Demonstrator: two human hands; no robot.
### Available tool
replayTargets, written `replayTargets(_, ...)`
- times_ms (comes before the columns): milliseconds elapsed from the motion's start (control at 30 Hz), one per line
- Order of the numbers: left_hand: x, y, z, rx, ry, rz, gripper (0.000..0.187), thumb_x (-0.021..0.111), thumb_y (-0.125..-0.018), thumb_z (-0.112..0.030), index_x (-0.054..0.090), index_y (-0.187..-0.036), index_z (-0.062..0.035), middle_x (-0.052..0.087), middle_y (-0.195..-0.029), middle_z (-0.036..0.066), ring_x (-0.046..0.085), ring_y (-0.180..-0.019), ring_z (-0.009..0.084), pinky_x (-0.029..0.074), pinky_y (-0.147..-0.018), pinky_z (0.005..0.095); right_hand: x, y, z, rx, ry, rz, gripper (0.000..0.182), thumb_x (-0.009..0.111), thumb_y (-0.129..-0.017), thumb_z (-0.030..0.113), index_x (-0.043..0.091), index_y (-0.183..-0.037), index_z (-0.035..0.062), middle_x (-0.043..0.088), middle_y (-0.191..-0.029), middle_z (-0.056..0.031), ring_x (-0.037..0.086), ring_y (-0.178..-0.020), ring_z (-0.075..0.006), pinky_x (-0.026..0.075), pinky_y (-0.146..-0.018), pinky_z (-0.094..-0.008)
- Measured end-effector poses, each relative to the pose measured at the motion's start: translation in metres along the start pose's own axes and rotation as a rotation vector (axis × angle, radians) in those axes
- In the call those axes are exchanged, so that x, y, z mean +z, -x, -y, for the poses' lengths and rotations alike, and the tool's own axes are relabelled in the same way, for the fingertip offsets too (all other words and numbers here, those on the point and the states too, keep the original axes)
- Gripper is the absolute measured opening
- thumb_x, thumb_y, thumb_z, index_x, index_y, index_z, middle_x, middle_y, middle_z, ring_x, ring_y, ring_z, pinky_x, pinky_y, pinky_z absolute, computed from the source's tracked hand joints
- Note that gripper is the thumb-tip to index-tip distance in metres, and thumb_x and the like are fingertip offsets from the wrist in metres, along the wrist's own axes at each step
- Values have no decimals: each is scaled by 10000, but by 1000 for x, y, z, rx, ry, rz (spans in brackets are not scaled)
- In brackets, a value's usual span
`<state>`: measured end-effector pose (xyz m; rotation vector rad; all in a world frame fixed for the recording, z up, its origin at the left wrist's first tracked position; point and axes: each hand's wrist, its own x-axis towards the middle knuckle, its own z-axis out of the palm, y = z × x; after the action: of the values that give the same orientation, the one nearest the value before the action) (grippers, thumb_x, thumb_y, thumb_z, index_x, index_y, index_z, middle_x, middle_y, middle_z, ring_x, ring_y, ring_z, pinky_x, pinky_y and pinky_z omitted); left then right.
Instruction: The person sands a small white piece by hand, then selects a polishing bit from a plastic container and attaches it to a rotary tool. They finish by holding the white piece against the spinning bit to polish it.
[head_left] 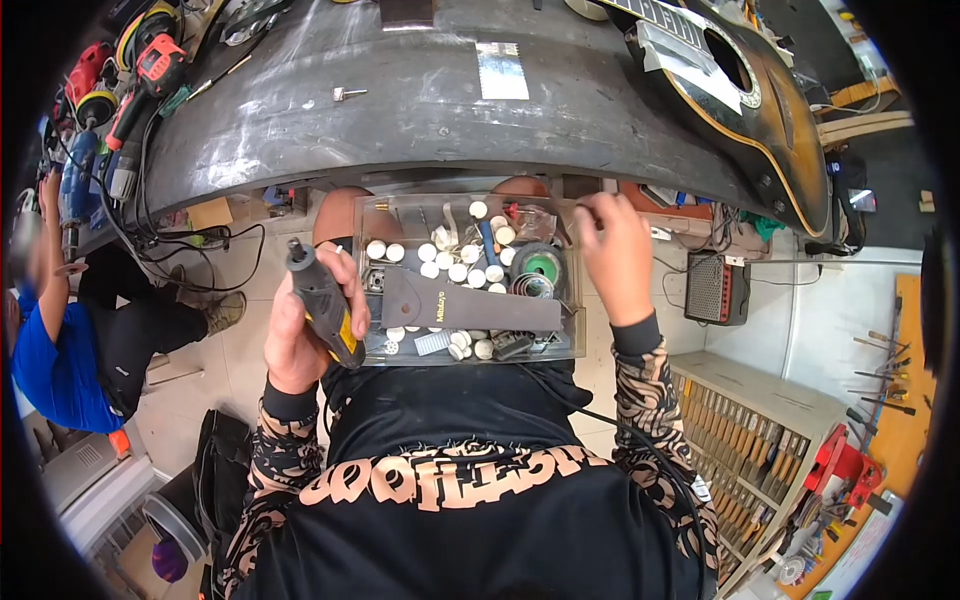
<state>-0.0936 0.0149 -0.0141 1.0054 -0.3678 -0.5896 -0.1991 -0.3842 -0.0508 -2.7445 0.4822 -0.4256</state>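
My left hand [290,335] is closed round a black rotary tool [325,305] with a yellow label, its nose pointing up and away from me. A clear plastic tray [571,340] rests across my lap. Over the tray's right edge is my right hand [615,255], fingers curled together; whether a small thing sits between them is hidden. Inside the tray lie many white round pieces [458,272], a grey Mitutoyo sleeve [490,308], a blue-handled tool [487,240] and a black wheel with a green centre [541,268].
The dark workbench [400,130] curves ahead, bearing a guitar [745,110], a metal plate [502,72] and a small metal part [348,94]. Power tools [160,65] and cables crowd the left. A co-worker in blue [60,350] sits left; a drawer rack [745,450] stands right.
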Motion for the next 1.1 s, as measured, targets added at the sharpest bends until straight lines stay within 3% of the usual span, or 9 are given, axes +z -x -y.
replayTargets(33, -1, 2, 3, -4, -29, 10, 715, 708, -1118, -637, 611, -1360, 29, 594, -1211, 140, 708, -839, 218, 535, -775, 344, -9, 1, 6, 85, -229, -29, 161, 779, -1111, 128, 784, -1241, 34, 807, -1082, -142, 775, -939, -313, 586, -933, -429)
replayTargets(67, 0, 3, 4, -4, -30, 7, 715, 708, -1118, -637, 611, -1360, 29, 594, -1211, 140, 708, -839, 218, 535, -775, 344, -14, 3, 13, 84, -231, -27, 161, 779, -1111, 128, 784, -1241, 34, 807, -1082, -142, 775, -939, -313, 586, -933, -429)
replayTargets(133, 6, 5, 5, -144, -214, 30, 701, 742, -1116, -592, 623, -1425, 25, 648, -1269, 138, 709, -863, 200, 553, -811, 349, -22, 10, 32, 361, -1072, 3, 174, 740, -1168, 96, 746, -1323, 18, 806, -1120, -89, 778, -962, -190, 601, -930, -343)
replayTargets(167, 8, 6, 3, -220, -281, 56, 610, 780, -1118, -489, 658, -1445, 12, 694, -1298, 118, 708, -982, 197, 570, -909, 368, -30, 13, 46, 335, -1183, 46, 218, 717, -1181, 42, 699, -1395, 8, 775, -1138, -44, 761, -1054, -124, 604, -960, -291)
replayTargets(200, 20, 1, 8, -128, -445, 72, 490, 820, -1095, -351, 695, -1400, 12, 701, -1269, 119, 698, -1107, 241, 558, -1004, 388, -33, 16, 58, 331, -1190, 46, 218, 717, -1181, 42, 699, -1395, 8, 775, -1138, -44, 761, -1054, -124, 604, -960, -291)
replayTargets(267, 38, -13, 4, 29, -725, 236, 455, 855, -1055, -279, 711, -1361, 25, 702, -1257, 154, 692, -1196, 300, 543, -1060, 408, -36, 23, 83, 217, -1363, 82, 255, 741, -1148, -7, 693, -1398, 4, 777, -1189, -48, 761, -1073, -132, 610, -975, -308)
replayTargets(333, 56, -17, 4, 27, -818, 236, 463, 891, -1028, -240, 708, -1343, 47, 700, -1220, 180, 708, -1146, 362, 559, -1034, 432, -41, 29, 103, 153, -1462, 131, 297, 780, -1110, -57, 687, -1386, 5, 753, -1269, -48, 746, -1134, -136, 612, -1026, -307)
replayTargets(867, 65, -12, 10, 86, -778, 173, 491, 883, -1037, -293, 716, -1311, 80, 701, -1184, 178, 672, -1081, 337, 536, -1000, 429, -23, 41, 129, 99, -1689, 164, 269, 758, -1100, -120, 643, -1294, 28, 693, -1352, -89, 726, -1230, -155, 604, -1108, -336)
replayTargets(1100, 64, -6, 8, 5, -755, 152, 477, 882, -1040, -294, 726, -1308, 68, 699, -1165, 162, 680, -1077, 327, 542, -989, 424, -8, 51, 128, 28, -1542, 168, 300, 761, -1068, -144, 636, -1267, 44, 678, -1365, -108, 713, -1266, -191, 573, -1137, -358)
